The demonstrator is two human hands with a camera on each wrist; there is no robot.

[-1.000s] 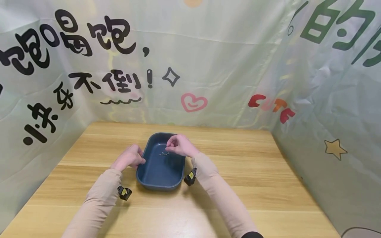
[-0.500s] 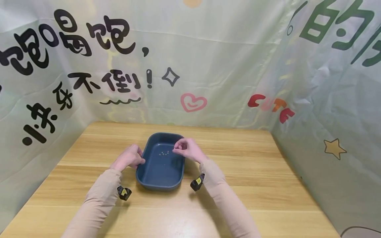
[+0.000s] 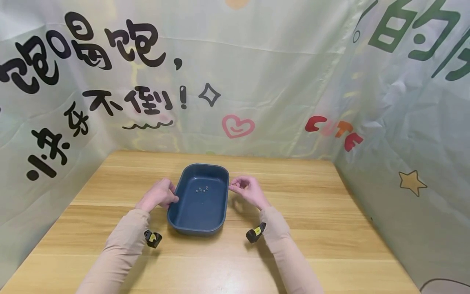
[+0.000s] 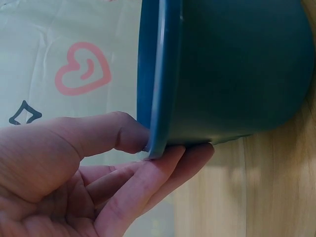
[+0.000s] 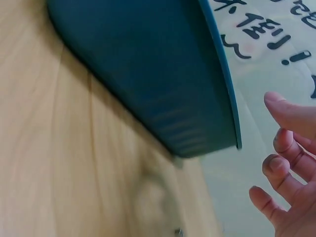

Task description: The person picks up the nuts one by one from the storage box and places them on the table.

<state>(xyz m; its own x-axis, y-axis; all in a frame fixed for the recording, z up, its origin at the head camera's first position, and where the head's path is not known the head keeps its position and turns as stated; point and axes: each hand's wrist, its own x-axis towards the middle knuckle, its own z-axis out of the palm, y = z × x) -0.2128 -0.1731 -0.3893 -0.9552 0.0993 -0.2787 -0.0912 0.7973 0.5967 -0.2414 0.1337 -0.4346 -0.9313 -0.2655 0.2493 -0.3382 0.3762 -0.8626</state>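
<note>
Pinching with the left hand (image 3: 158, 194), in the head view, the left wall of a blue tray (image 3: 198, 214) set on the worktop (image 3: 312, 212), with tiny shiny pieces (image 3: 202, 189) in its far half; holding the right hand (image 3: 251, 191) just outside the right rim. Pressing thumb inside, fingers outside that wall in the left wrist view. Showing the right hand's grip spread in the right wrist view, thumb apart from loosely bent fingers.

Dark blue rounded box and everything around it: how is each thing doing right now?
Dark blue rounded box: upright on the light-brown wooden table, open-topped.
Small round shiny pieces: lying together on its floor.
Left hand: pinching the box's rim.
Right hand: outside the box, fingers curved, thumb apart.
Tiny shiny speck: outside the box, too small to identify.
Pale printed cloth: hanging, wrinkled.
</note>
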